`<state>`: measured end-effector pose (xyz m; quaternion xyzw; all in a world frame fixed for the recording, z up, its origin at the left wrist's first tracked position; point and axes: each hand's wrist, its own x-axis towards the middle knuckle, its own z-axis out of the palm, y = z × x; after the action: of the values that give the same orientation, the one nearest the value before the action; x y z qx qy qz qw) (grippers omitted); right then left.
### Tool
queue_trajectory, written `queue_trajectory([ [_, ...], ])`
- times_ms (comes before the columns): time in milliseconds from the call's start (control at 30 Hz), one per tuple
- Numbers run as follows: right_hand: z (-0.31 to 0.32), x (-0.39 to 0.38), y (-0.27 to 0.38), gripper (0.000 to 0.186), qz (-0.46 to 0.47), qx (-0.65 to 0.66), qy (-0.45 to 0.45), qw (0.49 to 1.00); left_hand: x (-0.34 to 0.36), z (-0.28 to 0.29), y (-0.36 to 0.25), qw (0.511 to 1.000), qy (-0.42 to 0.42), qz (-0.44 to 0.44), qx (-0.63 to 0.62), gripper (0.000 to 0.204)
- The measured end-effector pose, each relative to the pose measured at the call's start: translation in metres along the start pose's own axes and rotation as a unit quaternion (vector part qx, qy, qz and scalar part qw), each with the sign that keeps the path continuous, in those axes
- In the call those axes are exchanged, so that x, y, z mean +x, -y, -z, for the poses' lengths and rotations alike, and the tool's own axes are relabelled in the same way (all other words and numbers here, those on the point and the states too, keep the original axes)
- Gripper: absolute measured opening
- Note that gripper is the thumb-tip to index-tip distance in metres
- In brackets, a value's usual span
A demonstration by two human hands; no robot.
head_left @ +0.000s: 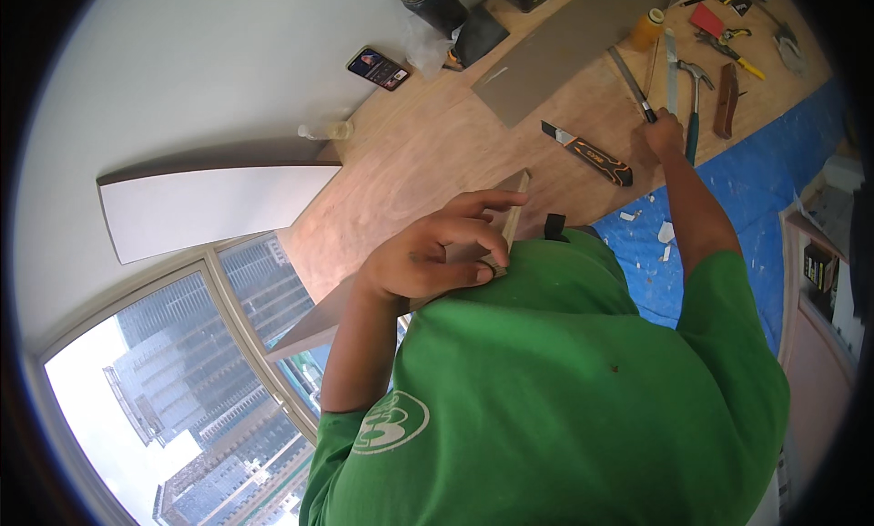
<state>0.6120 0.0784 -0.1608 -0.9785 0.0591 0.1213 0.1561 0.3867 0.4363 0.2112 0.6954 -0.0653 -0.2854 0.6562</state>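
Observation:
My left hand [437, 253] is curled over the end of a thin board [314, 324] with a greyish face, close to my green shirt. Its thumb and fingers bend round the board's pale edge, and the underside of the grip is hidden. Reaching out to the right, my right hand [665, 134] closes on the black handle of a file [628, 75], whose dark, narrow blade points away from me. A utility knife [594, 156] with an orange and black handle lies to the left of that hand, its blade out. A hammer [695, 107] with a green handle lies just right of it.
Beyond the file stand an orange bottle [647, 30] and a metal ruler [672, 71]. A wooden block plane [726, 101] and yellow-handled pliers [728, 51] lie farther right. A grey panel [555, 57], a phone [378, 68] and a white board [209, 207] are along the wall. Blue sheeting [756, 175] borders the worktop.

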Motion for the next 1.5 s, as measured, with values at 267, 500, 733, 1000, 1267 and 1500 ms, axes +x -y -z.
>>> queue_trajectory([
  [267,0.019,0.004,-0.011,0.036,0.027,0.110,0.020,0.993,-0.002,-0.001,0.003,0.999,-0.022,-0.026,0.026,0.034],
  [500,0.054,0.001,-0.019,0.035,-0.017,0.170,0.100,0.980,-0.006,0.005,0.007,0.997,-0.033,-0.021,0.069,0.042],
  [733,0.090,-0.001,-0.036,0.036,0.048,0.098,0.106,0.988,-0.007,0.006,0.009,0.995,-0.044,-0.030,0.079,0.041],
  [1000,0.129,-0.048,-0.049,0.035,0.033,0.157,0.157,0.974,-0.007,0.010,0.009,0.995,-0.049,-0.043,0.080,0.039],
  [1267,0.142,-0.132,-0.025,0.035,-0.092,0.366,0.259,0.889,-0.008,0.016,0.008,0.995,-0.060,-0.022,0.080,0.033],
  [1500,0.150,-0.188,0.040,0.030,-0.033,0.456,0.286,0.842,-0.012,0.025,-0.001,0.987,-0.091,0.022,0.129,0.024],
])
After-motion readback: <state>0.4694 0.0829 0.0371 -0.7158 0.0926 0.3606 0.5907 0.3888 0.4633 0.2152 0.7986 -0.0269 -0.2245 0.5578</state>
